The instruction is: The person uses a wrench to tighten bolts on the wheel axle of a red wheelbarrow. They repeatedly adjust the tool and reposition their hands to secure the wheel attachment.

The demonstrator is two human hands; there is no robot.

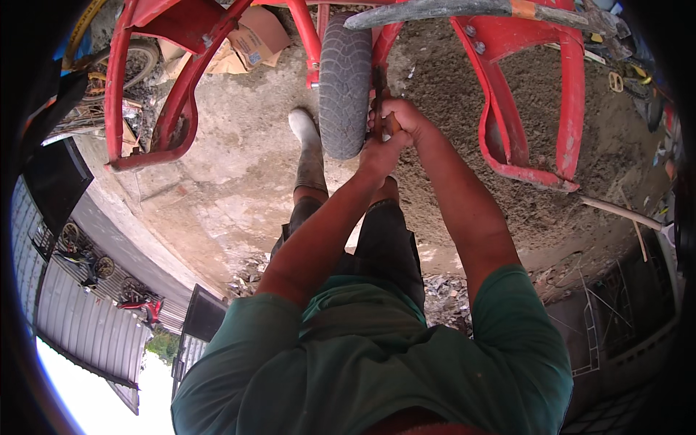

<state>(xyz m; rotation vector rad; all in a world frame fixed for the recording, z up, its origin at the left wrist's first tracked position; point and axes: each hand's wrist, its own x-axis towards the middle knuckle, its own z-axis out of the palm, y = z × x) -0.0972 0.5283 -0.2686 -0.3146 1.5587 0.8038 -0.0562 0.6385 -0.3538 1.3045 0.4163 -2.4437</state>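
Close together at the right side of a black rubber tyre (345, 87), my left hand (380, 155) and my right hand (403, 119) are both closed. Between them shows a tool with a dark, narrow metal part (378, 98) and an orange-brown handle (394, 124). My fingers hide much of it, so its exact kind cannot be made out. The left hand is nearer to me, the right a little farther and to the right. The tyre stands upright between bars of a red metal frame (306, 36).
Red frame legs stand left (187, 130) and right (573, 109). A grey bar (442, 10) crosses at the top. Cardboard (257, 36) lies at far left. My booted foot (303, 127) stands beside the tyre on rough ground. A wooden-handled tool (620, 208) lies at right.
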